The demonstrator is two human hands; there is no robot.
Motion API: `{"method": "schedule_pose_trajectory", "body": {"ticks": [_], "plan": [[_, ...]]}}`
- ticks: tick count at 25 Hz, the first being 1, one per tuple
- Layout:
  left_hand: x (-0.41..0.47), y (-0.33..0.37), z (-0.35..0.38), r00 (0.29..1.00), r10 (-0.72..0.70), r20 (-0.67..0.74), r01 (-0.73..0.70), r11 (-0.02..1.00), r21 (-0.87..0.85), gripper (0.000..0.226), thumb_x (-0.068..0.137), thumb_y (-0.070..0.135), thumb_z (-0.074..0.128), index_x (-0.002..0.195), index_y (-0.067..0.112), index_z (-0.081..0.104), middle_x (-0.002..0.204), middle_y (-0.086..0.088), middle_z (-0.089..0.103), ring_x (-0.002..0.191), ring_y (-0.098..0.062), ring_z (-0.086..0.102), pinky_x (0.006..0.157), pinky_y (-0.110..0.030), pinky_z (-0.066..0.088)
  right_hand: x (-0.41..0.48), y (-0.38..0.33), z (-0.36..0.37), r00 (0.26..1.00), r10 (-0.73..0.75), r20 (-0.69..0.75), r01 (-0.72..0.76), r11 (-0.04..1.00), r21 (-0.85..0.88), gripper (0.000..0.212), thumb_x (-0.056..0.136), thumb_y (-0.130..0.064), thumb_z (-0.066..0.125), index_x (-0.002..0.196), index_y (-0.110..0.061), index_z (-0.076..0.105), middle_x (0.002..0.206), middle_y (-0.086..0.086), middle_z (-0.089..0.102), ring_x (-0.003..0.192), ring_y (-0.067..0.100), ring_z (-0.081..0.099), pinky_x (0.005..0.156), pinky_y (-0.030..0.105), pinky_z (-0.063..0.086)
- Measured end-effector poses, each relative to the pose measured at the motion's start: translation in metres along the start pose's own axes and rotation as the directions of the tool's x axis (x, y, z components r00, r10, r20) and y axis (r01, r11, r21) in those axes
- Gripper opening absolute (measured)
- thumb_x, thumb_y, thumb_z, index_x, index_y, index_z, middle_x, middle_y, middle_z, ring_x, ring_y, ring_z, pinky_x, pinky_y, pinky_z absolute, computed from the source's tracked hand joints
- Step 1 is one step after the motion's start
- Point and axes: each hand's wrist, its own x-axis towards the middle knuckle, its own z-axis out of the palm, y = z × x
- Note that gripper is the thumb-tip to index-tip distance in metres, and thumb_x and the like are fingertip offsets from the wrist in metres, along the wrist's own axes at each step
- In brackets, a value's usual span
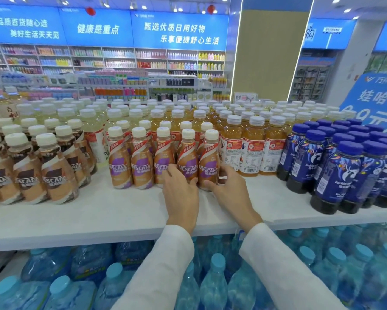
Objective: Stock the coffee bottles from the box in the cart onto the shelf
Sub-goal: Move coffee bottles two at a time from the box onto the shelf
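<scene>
A row of purple-labelled Nescafe coffee bottles [121, 162] with white caps stands on the white shelf [112, 218]. My left hand [180, 193] holds the base of the fourth bottle [187, 157], fingers on its left side and thumb across its front. My right hand [229, 189] grips the rightmost bottle [210, 157] low down, thumb in front and fingers round its right side. Both bottles stand upright on the shelf, touching each other. The cart and the box are out of view.
Brown-labelled Nescafe bottles [53, 175] stand to the left, orange tea bottles [253, 148] just right of my hands, dark blue bottles [344, 171] far right. Pale drink bottles [89, 121] fill the back. Blue-capped water bottles [210, 285] sit under the shelf. The shelf's front strip is bare.
</scene>
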Motion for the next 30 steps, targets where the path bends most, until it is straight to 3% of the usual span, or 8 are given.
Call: {"method": "schedule_pose_trajectory", "body": {"ticks": [5, 12, 17, 22, 27, 30], "plan": [[0.002, 0.001, 0.003, 0.999, 0.004, -0.033, -0.003, 1.0, 0.021, 0.048, 0.091, 0.022, 0.073, 0.128, 0.012, 0.045, 0.135, -0.01, 0.047, 0.119, -0.025, 0.056, 0.091, -0.025, 0.045, 0.01, 0.004, 0.005, 1.0, 0.009, 0.011, -0.009, 1.0, -0.014, 0.062, 0.081, -0.035, 0.082, 0.135, -0.021, 0.054, 0.13, -0.002, 0.064, 0.115, 0.017, 0.062, 0.101, 0.04, 0.053], [0.002, -0.001, 0.006, 0.999, -0.03, -0.022, 0.031, 0.999, 0.01, 0.044, 0.093, 0.022, 0.07, 0.128, 0.014, 0.045, 0.135, -0.008, 0.05, 0.121, -0.025, 0.056, 0.096, -0.029, 0.047, 0.013, 0.007, 0.01, 1.0, 0.01, 0.015, -0.01, 1.0, -0.013, 0.06, 0.085, -0.035, 0.079, 0.137, -0.022, 0.052, 0.134, -0.002, 0.062, 0.119, 0.018, 0.06, 0.102, 0.041, 0.053], [0.004, -0.003, 0.006, 1.0, -0.016, -0.021, 0.016, 1.0, -0.002, 0.041, 0.093, 0.023, 0.07, 0.125, 0.014, 0.046, 0.13, -0.008, 0.053, 0.117, -0.024, 0.056, 0.094, -0.03, 0.047, 0.013, 0.006, 0.011, 1.0, 0.009, 0.013, -0.009, 1.0, -0.008, 0.059, 0.086, -0.034, 0.078, 0.138, -0.023, 0.051, 0.134, -0.003, 0.061, 0.12, 0.018, 0.06, 0.095, 0.028, 0.049], [0.005, -0.004, 0.007, 0.999, -0.037, -0.016, 0.036, 0.999, -0.016, 0.042, 0.093, 0.024, 0.071, 0.125, 0.015, 0.046, 0.13, -0.007, 0.053, 0.116, -0.024, 0.057, 0.09, -0.024, 0.043, 0.012, 0.007, 0.012, 1.0, -0.001, 0.007, 0.001, 1.0, 0.0, 0.058, 0.086, -0.035, 0.078, 0.137, -0.026, 0.051, 0.133, -0.005, 0.061, 0.118, 0.016, 0.06, 0.093, 0.026, 0.051], [0.002, -0.002, 0.003, 0.998, -0.057, 0.003, 0.057, 0.998, -0.008, 0.049, 0.093, 0.028, 0.071, 0.132, 0.016, 0.044, 0.136, -0.007, 0.052, 0.121, -0.024, 0.056, 0.1, -0.034, 0.049, 0.005, 0.002, 0.008, 0.999, -0.012, 0.04, 0.013, 1.0, -0.006, 0.06, 0.087, -0.037, 0.076, 0.141, -0.028, 0.05, 0.135, -0.007, 0.061, 0.12, 0.016, 0.059, 0.103, 0.043, 0.053], [-0.003, -0.008, -0.004, 0.999, -0.046, 0.028, 0.046, 0.999, -0.004, 0.052, 0.092, 0.034, 0.07, 0.133, 0.015, 0.046, 0.137, -0.007, 0.054, 0.121, -0.026, 0.057, 0.102, -0.04, 0.051, -0.01, -0.006, -0.004, 0.997, -0.03, 0.077, 0.034, 0.998, -0.052, 0.058, 0.091, -0.036, 0.072, 0.143, -0.03, 0.046, 0.133, -0.011, 0.058, 0.12, 0.015, 0.057, 0.104, 0.036, 0.049]]}}
